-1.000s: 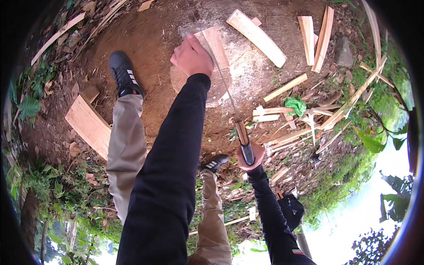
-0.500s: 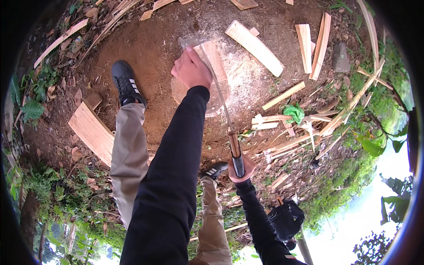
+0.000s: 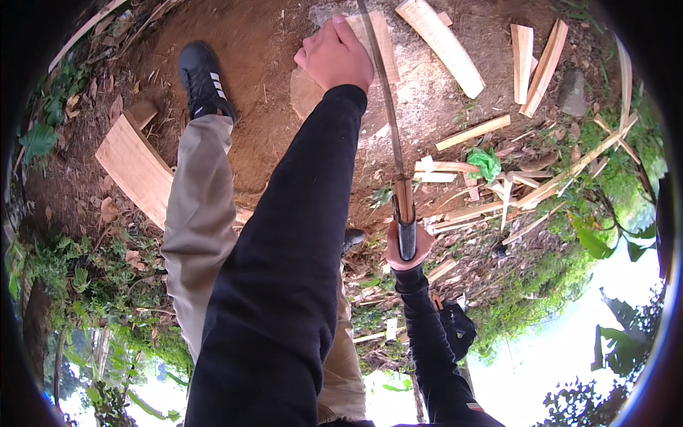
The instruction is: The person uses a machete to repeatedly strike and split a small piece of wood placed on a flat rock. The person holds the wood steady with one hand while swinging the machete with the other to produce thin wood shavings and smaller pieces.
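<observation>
In the head view, my left hand [image 3: 334, 55] was curled in a closed grip around the top of an upright wooden slat [image 3: 379, 43], steadying it on end on a pale chopping block [image 3: 313, 92] so it would not topple; the fingers were wrapped on the near edge of the slat, well up from the block. My right hand [image 3: 405, 248] was pressed together in a fist around the dark handle of a long knife [image 3: 393, 142], whose thin blade ran up from that grip toward the top of the slat, its tip reaching the upper end of the wood right beside my left knuckles; whether the edge was already biting into the end grain I could not tell. The blade lay along the line of the slat, I judged, so that it would follow the grain. So the slat stood at arm's length ahead, held by the left grip, while the right grip sat much nearer my body. My black shoe [image 3: 204, 80] was planted on the bare soil left of the block, beside a broad plank [image 3: 135, 167]. Split strips [image 3: 441, 46] lay scattered to the right, with a green scrap [image 3: 485, 162] among them
</observation>
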Available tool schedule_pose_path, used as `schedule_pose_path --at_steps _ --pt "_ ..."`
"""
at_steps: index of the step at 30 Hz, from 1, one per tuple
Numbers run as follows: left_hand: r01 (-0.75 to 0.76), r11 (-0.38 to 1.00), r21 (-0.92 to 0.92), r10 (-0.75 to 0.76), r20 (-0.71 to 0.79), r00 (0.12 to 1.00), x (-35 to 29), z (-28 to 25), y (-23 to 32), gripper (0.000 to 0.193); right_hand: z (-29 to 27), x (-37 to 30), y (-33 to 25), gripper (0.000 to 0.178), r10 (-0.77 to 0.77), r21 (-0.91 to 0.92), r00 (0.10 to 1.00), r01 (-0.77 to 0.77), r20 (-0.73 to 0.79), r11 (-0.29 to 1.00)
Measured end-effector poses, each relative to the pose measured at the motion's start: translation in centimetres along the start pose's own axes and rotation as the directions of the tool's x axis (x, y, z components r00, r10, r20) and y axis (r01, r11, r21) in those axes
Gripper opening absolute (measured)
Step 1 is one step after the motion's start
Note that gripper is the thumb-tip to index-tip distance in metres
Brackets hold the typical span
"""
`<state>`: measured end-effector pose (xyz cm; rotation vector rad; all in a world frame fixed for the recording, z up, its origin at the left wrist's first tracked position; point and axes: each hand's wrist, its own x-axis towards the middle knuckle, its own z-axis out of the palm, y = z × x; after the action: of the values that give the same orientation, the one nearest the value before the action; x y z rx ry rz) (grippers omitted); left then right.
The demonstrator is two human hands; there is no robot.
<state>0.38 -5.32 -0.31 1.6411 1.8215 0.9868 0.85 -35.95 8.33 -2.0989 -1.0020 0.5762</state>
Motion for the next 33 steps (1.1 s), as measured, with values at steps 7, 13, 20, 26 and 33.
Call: schedule_pose_path --at_steps 7,13,20,26,33 --pt "-0.012 0.999 0.043 0.010 0.039 0.999 0.0 0.4 -1.0 0.042 -0.9 -2.3 -1.4 0.016 0.057 -0.066 0.998 -0.056 0.017 0.996" --pt "-0.011 0.997 0.077 0.005 0.070 0.998 -0.4 0.3 -0.8 0.042 -1.5 -1.4 -1.7 0.018 0.039 0.006 0.999 -0.039 -0.025 0.999" --pt "-0.002 0.995 0.098 -0.009 0.105 0.994 0.0 0.0 -0.9 0.043 -1.9 -1.5 -2.1 0.014 0.046 0.024 0.998 -0.045 -0.042 0.999" --pt "-0.007 0.996 0.086 0.001 0.071 0.997 -0.2 0.4 -0.8 0.044 -1.9 -1.2 -2.2 0.018 0.053 0.030 0.998 -0.052 -0.020 0.998" --pt "0.001 0.997 0.073 -0.007 0.084 0.996 -0.1 0.2 -0.5 0.043 -3.2 -1.2 -3.0 0.005 0.051 0.028 0.998 -0.051 0.023 0.998"
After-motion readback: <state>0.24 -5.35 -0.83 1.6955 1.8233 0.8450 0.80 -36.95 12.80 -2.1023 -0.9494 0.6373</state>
